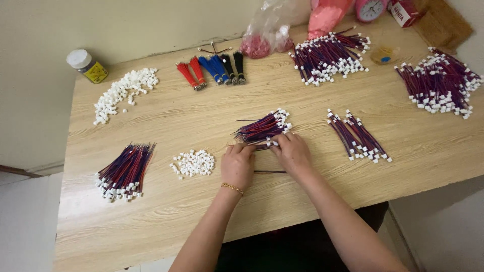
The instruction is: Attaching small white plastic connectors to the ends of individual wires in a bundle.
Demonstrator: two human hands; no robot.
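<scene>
My left hand [237, 163] and my right hand [292, 152] meet at the middle of a light wooden table [201, 221]. Between their fingertips they pinch a short red-and-blue wire lead [262, 146] with a small white connector. Just beyond the fingers lies a bundle of the same leads [262, 127], white plugs at its right end. A loose wire [269, 172] lies under my right wrist. A small heap of white connector housings [193, 162] sits left of my left hand. A gold bracelet is on my left wrist.
Other wire bundles lie front left [125, 171], right [358, 136], back centre [330, 53] and far right [441, 85]. More white housings [123, 92], red, blue and black wire bunches [212, 69], a small jar [86, 65], plastic bags [275, 27] and a pink clock [370, 9] line the back.
</scene>
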